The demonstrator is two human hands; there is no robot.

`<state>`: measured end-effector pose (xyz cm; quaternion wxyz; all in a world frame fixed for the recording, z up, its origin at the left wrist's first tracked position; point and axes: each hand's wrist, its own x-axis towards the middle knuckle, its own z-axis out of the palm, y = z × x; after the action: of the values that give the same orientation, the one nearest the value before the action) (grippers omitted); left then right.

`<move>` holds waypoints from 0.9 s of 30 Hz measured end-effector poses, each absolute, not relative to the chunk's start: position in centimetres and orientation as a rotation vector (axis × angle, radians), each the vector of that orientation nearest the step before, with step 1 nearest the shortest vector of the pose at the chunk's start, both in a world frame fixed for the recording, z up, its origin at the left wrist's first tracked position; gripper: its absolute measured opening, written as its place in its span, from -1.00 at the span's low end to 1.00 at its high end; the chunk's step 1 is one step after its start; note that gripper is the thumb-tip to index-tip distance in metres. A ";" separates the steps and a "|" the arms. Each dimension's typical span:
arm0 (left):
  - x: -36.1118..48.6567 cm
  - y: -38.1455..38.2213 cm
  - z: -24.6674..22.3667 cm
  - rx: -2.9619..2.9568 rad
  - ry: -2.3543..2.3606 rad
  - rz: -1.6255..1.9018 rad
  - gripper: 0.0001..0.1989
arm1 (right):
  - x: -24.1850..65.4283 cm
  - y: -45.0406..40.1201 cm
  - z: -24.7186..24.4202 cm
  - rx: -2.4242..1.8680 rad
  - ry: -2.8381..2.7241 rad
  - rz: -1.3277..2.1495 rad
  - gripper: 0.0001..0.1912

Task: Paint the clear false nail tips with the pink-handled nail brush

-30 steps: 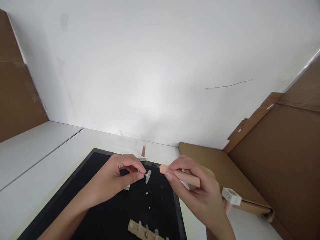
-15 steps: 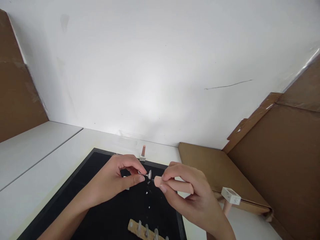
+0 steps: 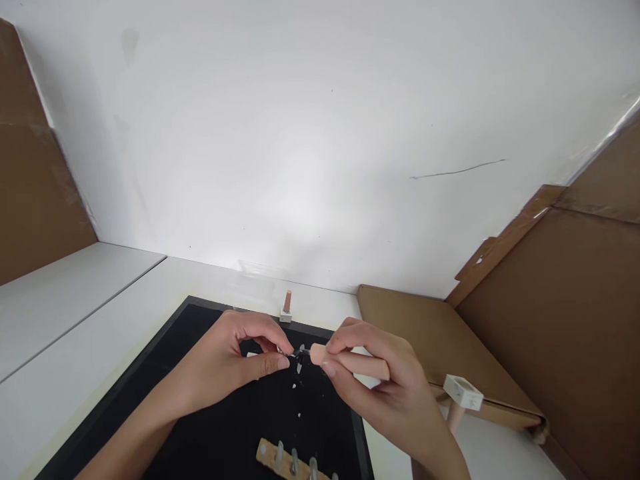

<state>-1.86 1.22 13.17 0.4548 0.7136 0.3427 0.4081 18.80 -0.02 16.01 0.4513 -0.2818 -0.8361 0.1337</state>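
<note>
Held a clear tip point(image 3: 300, 367) in a fingertip pinch of the left hand point(image 3: 245, 348), above the black mat point(image 3: 210, 420), and gripped a brush point(image 3: 367, 366) in the right hand point(image 3: 385, 380), with its bristles point(image 3: 303, 356) at the tip, probably needing a steady pinch and light strokes.

2 hands: 1 L hand point(image 3: 230, 353), 1 R hand point(image 3: 387, 380). 1 pink-handled brush point(image 3: 357, 363). 1 clear pc point(image 3: 299, 367). 1 blk mat point(image 3: 225, 420) w/ approx. 2 wht crumbs point(image 3: 299, 415). 1 tan strip point(image 3: 287, 461) w/ min. 4 clear tabs point(image 3: 313, 469), cut off by frame. 2 wht blocks point(image 3: 285, 318), 2 pink stems point(image 3: 287, 301). 1 flat cardboard box point(image 3: 430, 333); 2 brown side panels point(image 3: 560, 300), 1 ea. side. 1 wht table point(image 3: 100, 300).
</note>
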 end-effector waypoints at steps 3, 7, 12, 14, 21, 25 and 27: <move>-1.8 1.2 13.2 1.745 0.872 1.000 -0.96 | 18.8 -0.2 16.0 -0.703 -2.058 0.318 -0.82; -1.8 1.1 13.2 1.722 0.882 0.983 -0.97 | 18.8 -0.2 16.0 -0.717 -2.051 0.308 -0.82; -1.8 1.0 13.3 1.713 0.882 0.988 -0.98 | 18.8 -0.1 15.9 -0.720 -2.041 0.314 -0.83; -1.8 0.9 13.4 1.717 0.882 0.983 -0.98 | 18.8 -0.1 15.9 -0.727 -2.037 0.304 -0.84; -1.9 1.1 13.2 1.665 0.849 0.988 -0.98 | 18.8 -0.1 15.8 -0.753 -2.001 0.250 -0.84; -2.2 1.6 12.9 1.511 0.749 0.973 -0.95 | 18.9 0.0 15.9 -0.765 -1.877 0.147 -0.82; -2.2 1.8 12.7 1.430 0.694 0.978 -0.94 | 18.9 -0.1 16.0 -0.741 -1.840 0.148 -0.82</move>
<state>-2.24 1.82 12.74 0.5953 0.6156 0.2989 0.4211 18.92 -0.10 15.97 0.5449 -0.3124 -0.7756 0.0624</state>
